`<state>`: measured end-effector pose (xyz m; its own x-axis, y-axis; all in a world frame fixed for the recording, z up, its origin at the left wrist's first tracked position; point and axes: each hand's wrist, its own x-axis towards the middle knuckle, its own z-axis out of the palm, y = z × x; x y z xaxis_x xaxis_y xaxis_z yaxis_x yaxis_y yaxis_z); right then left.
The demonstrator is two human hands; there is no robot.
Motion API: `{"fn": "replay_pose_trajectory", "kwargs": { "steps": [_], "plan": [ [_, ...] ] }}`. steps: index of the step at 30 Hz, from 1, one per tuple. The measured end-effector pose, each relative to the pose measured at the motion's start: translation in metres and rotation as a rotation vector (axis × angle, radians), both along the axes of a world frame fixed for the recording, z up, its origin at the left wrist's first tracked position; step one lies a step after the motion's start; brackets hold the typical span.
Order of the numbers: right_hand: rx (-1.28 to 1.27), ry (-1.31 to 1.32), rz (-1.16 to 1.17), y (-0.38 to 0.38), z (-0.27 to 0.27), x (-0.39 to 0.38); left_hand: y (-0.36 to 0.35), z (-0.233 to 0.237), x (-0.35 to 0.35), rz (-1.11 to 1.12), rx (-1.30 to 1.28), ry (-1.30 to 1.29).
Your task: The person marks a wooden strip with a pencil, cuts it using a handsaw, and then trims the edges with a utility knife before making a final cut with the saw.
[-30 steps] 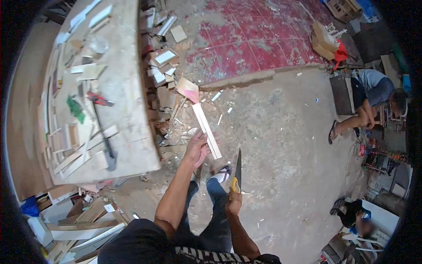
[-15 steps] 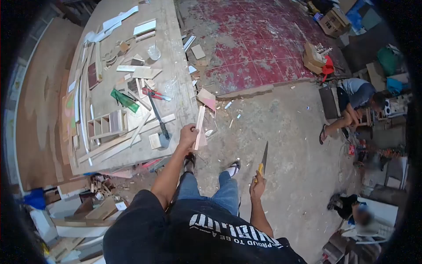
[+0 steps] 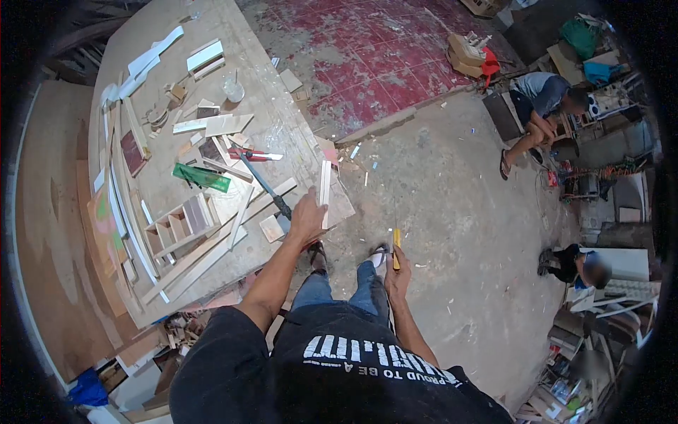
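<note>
My left hand (image 3: pixel 308 216) is closed on a narrow pale wooden strip (image 3: pixel 325 189) at the right edge of the workbench (image 3: pixel 282 106). In my right hand (image 3: pixel 397 274) is the yellow handle of a saw (image 3: pixel 397 244), held over the concrete floor; its blade is seen edge-on and barely shows. Left of my left hand lie a hammer (image 3: pixel 265 185) with a dark grip and a small wooden block (image 3: pixel 271 228). A small compartmented wooden box (image 3: pixel 176 227) rests farther left on the bench, near a green packet (image 3: pixel 201 177).
Red-handled pliers (image 3: pixel 254 154), a clear cup (image 3: pixel 233 89) and wood scraps lie on the bench. One person (image 3: pixel 540 106) sits at the upper right, another (image 3: pixel 583 268) at the lower right. Scrap wood (image 3: pixel 152 381) is piled at the lower left.
The view has turned. The saw has moved left, closer to the bench, and its blade now shows edge-on. My left hand still holds the strip, now more upright.
</note>
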<state>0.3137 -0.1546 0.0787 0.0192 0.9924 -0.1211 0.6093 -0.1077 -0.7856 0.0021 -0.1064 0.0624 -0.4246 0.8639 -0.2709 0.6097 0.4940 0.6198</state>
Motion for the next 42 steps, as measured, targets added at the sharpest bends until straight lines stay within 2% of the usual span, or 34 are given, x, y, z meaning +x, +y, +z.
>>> {"fn": "replay_pose_trajectory", "kwargs": {
  "steps": [3, 5, 10, 13, 15, 18, 26, 29, 31, 33, 35, 36, 42],
  "plan": [
    [0.048, 0.131, 0.007, -0.002, 0.014, -0.023, -0.003, -0.006, 0.006, -0.148, -0.022, -0.047],
    [0.124, 0.137, 0.057, 0.004, 0.023, -0.036, 0.002, -0.011, 0.011, -0.143, 0.002, -0.04],
    [0.08, 0.203, 0.099, 0.02, 0.063, -0.063, 0.006, -0.003, 0.004, -0.179, 0.016, -0.046],
    [0.05, 0.251, 0.118, 0.024, 0.071, -0.076, 0.004, 0.0, -0.014, -0.241, 0.057, 0.028],
    [0.06, 0.306, 0.108, 0.027, 0.069, -0.087, 0.006, 0.0, -0.022, -0.408, 0.049, 0.174],
    [0.099, 0.352, 0.076, 0.026, 0.065, -0.104, 0.012, -0.011, -0.018, -0.462, 0.098, 0.172],
    [-0.026, 0.392, 0.108, 0.019, 0.072, -0.125, 0.022, -0.01, -0.015, -0.487, 0.032, 0.186],
    [0.121, 0.32, 0.137, 0.018, 0.052, -0.125, 0.028, -0.019, -0.021, -0.459, 0.061, 0.191],
    [0.084, 0.343, 0.114, 0.015, 0.055, -0.126, 0.036, -0.009, -0.025, -0.421, 0.108, 0.182],
    [0.042, 0.367, 0.093, 0.015, 0.053, -0.125, 0.041, 0.001, -0.029, -0.453, -0.015, 0.182],
    [0.067, 0.335, 0.099, 0.016, 0.047, -0.125, 0.041, -0.004, -0.031, -0.51, -0.001, 0.252],
    [0.067, 0.335, 0.097, 0.016, 0.05, -0.127, 0.041, -0.004, -0.032, -0.566, 0.012, 0.325],
    [-0.055, 0.432, 0.079, 0.011, 0.082, -0.137, 0.047, -0.012, -0.037, -0.612, -0.04, 0.368]
  ]
}}
